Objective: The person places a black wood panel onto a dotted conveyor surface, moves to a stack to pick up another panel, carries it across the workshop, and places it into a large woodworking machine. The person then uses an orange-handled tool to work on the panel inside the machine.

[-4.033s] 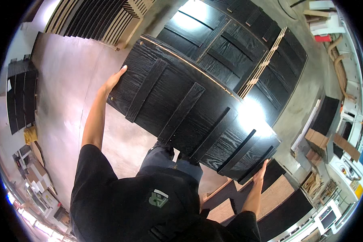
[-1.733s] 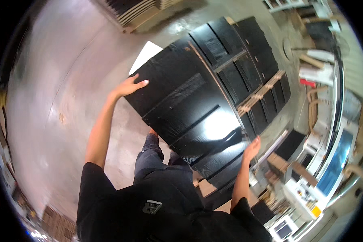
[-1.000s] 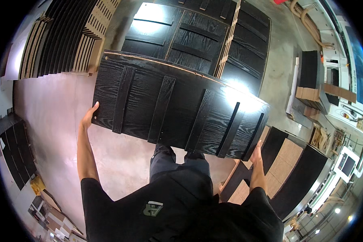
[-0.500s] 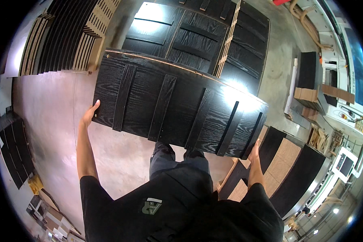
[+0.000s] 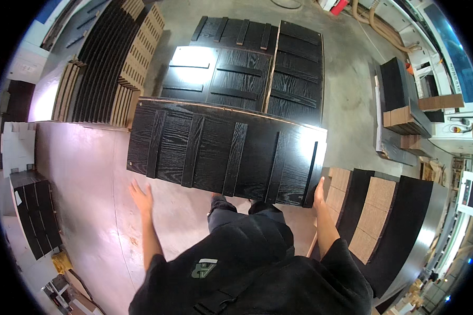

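Note:
A long black wood-grain panel point(image 5: 210, 147) with several raised crosswise slats lies across the near side of a group of similar black panels point(image 5: 236, 79). Just off its near left corner is my left hand point(image 5: 141, 196), open, fingers spread and holding nothing. My right hand point(image 5: 319, 194) rests along the panel's right end with fingers stretched out, not visibly wrapped round it. What supports the panel from below is hidden.
Stacked dark boards with pale edges point(image 5: 123, 63) stand at the far left. On the right are a black-and-tan stack point(image 5: 373, 210) close by and more dark boards point(image 5: 399, 89) beyond. Another black stack point(image 5: 37, 212) sits at left. Hoses point(image 5: 376, 23) hang near a machine.
My left hand has let go of the panel and drawn away from its corner. The panel has come to lie lower against the other panels, and my right hand has loosened at its end.

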Action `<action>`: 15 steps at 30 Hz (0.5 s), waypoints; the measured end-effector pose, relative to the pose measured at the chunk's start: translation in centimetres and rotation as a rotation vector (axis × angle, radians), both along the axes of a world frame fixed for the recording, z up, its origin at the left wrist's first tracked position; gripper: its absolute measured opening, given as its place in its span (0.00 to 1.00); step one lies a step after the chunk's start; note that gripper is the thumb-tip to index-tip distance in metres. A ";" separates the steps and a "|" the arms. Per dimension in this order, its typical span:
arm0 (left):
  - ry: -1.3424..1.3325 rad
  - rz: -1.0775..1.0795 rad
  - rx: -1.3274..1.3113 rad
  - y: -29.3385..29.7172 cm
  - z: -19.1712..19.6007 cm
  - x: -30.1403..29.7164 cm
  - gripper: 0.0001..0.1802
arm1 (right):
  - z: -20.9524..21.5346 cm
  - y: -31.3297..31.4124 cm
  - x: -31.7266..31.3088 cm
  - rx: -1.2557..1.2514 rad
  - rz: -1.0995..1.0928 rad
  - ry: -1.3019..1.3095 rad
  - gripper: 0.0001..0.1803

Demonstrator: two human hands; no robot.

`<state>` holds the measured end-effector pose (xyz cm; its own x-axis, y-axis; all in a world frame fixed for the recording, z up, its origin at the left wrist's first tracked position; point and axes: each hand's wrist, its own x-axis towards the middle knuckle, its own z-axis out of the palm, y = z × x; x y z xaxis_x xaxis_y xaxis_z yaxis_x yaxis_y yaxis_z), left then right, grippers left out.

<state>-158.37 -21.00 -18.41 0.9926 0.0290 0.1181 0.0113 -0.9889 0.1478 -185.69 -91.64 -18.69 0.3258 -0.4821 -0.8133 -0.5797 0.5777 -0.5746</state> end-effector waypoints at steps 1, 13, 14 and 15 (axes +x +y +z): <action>0.061 0.025 -0.016 -1.3 -0.2 -3.4 0.45 | -1.2 -0.6 -1.0 0.000 -0.009 -0.021 0.57; 0.836 0.378 -0.281 -9.7 -0.9 -32.9 0.50 | -7.7 -1.5 -8.6 -0.048 0.351 0.124 0.51; 0.821 0.348 -0.342 -9.9 -0.8 -33.0 0.49 | -7.7 -1.1 -8.8 -0.046 0.359 0.116 0.51; 0.808 0.318 -0.404 -9.7 -1.1 -33.6 0.47 | -8.0 -0.8 -9.3 -0.026 0.358 0.114 0.51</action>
